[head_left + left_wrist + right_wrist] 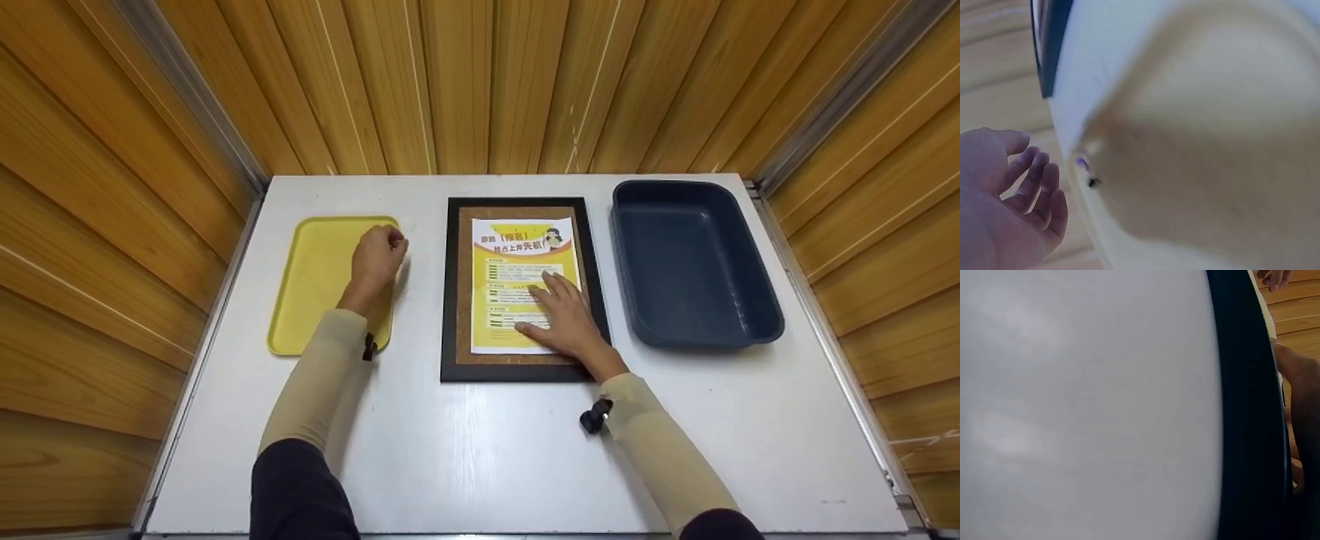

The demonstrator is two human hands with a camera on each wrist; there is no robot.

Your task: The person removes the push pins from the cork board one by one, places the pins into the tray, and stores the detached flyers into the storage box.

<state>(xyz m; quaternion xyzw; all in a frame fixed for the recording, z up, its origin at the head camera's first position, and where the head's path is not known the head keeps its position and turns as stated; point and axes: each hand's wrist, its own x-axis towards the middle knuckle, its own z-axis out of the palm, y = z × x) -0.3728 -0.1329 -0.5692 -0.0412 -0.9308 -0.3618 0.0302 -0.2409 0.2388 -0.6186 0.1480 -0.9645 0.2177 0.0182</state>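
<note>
Yellow tray [315,300], one corkboard [457,292], one bin [690,262]

The flyer [525,281] on the corkboard [520,289] carries a Chinese headline, partly readable: "报名" and "先机!"; smaller lines are illegible.

Left arm reaches forward, beige sleeve to wrist, dark cuff nearer my shoulder. My left hand [379,253] hovers with fingers loosely curled, knuckles up; left wrist view shows palm open, fingers [1044,191] bent slightly, holding nothing. Small black clip on left wrist. Right arm angles in from lower right, same beige sleeve, black clip at wrist. My right hand [566,319] lies flat, palm down, fingers [546,289] straight and spread, pointing forward-left. Right wrist view shows only hand's edge.
</note>
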